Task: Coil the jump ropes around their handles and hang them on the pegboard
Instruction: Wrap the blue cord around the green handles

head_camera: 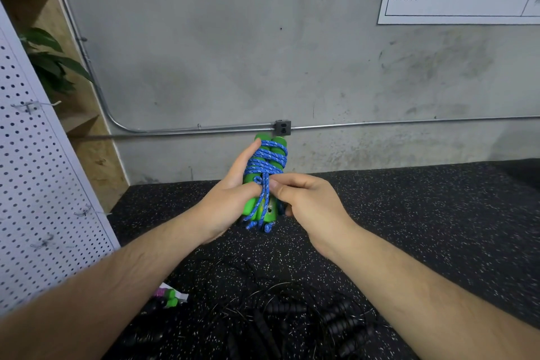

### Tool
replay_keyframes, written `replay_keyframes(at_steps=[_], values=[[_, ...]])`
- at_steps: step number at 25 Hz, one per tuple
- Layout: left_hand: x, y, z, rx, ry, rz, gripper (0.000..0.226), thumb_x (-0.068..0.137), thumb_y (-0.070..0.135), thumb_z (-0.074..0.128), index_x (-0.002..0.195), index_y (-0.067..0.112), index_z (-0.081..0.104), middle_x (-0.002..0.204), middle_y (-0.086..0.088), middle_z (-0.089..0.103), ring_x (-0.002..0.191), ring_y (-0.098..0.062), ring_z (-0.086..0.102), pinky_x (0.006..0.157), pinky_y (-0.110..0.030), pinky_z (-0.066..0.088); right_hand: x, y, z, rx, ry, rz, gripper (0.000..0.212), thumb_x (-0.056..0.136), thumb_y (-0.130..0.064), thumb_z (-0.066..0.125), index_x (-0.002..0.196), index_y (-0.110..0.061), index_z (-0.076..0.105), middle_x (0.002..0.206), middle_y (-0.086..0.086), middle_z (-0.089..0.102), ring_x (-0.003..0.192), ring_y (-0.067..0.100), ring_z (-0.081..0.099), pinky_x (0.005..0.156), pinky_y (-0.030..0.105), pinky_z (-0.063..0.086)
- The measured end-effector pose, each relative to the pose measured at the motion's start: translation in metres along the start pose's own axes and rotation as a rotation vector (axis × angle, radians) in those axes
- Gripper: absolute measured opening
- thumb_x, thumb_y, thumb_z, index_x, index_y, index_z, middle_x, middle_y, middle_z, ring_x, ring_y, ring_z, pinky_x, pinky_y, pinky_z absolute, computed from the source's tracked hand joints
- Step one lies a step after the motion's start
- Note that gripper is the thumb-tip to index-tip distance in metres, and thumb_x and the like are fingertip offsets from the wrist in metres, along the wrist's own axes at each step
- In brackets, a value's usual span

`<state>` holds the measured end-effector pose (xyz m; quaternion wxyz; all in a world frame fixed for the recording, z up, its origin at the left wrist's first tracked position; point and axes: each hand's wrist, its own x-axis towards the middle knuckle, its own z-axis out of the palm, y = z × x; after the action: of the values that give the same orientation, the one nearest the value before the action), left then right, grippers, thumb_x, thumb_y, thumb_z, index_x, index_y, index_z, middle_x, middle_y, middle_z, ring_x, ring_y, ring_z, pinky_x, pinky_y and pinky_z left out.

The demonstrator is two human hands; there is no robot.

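Note:
A jump rope with two green handles (277,147) is held upright in front of me, its blue speckled rope (264,165) coiled round both handles. My left hand (230,202) grips the handles from the left, thumb across the front. My right hand (304,199) pinches the rope strand that hangs down the front of the coil, and short rope ends dangle below the handles. The white pegboard (43,184) with metal hooks (29,107) stands at the left.
On the black speckled floor mat (409,213) below my arms lie tangled black jump ropes (292,310) with ribbed black handles. Another rope with green and purple parts (169,298) lies near the pegboard's foot. A grey concrete wall with a conduit (380,126) is straight ahead.

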<state>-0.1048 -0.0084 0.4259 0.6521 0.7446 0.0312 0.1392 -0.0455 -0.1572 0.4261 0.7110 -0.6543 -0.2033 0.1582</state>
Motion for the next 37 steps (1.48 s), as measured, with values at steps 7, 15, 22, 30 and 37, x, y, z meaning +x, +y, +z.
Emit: replay_keyframes(at_steps=[7,15,22,30,37], values=[[0.002,0.002,-0.001,0.028,-0.035,-0.008,0.084,0.070,0.010,0.049,0.142,0.053,0.043,0.139,0.007,0.061,0.127,-0.025,0.059,0.113,-0.050,0.041,-0.006,-0.003,-0.001,-0.403,0.029,-0.343,0.011,0.093,-0.022,0.067,0.095,-0.033,0.067,0.074,-0.002,0.071,0.065,0.013,0.067,0.070,0.033,0.058],[0.005,0.000,-0.007,0.255,-0.110,0.004,0.064,0.090,0.003,0.058,0.138,0.042,0.042,0.111,-0.006,0.069,0.096,-0.013,0.070,0.089,-0.033,0.054,0.007,-0.004,-0.015,-0.877,-0.101,-0.716,0.022,0.093,-0.018,0.065,0.109,-0.027,0.077,0.097,-0.007,0.075,0.089,0.011,0.065,0.080,0.037,0.054],[0.011,0.000,-0.005,0.478,0.059,0.115,0.041,0.084,0.020,0.081,0.117,0.035,0.063,0.112,0.008,0.065,0.091,0.003,0.062,0.083,-0.005,0.043,0.021,0.005,-0.023,-0.951,-0.042,-0.740,0.006,0.095,-0.015,0.061,0.099,-0.014,0.065,0.104,-0.003,0.053,0.098,0.016,0.052,0.080,0.040,0.051],[0.016,-0.010,-0.002,0.682,0.024,0.239,0.042,0.070,0.028,0.090,0.104,0.033,0.065,0.097,0.006,0.052,0.086,0.010,0.051,0.078,-0.004,0.036,0.021,-0.002,-0.030,-1.046,-0.057,-0.644,0.010,0.099,-0.018,0.054,0.107,-0.017,0.061,0.109,-0.002,0.060,0.096,0.019,0.056,0.079,0.035,0.045],[0.010,-0.023,0.001,0.718,-0.186,0.317,0.032,0.068,0.030,0.091,0.080,0.020,0.062,0.092,0.002,0.062,0.088,-0.007,0.057,0.079,-0.013,0.040,0.022,-0.001,-0.036,-1.063,0.000,-0.512,0.010,0.099,-0.020,0.053,0.104,-0.021,0.062,0.101,-0.004,0.066,0.090,0.017,0.062,0.080,0.038,0.052]])
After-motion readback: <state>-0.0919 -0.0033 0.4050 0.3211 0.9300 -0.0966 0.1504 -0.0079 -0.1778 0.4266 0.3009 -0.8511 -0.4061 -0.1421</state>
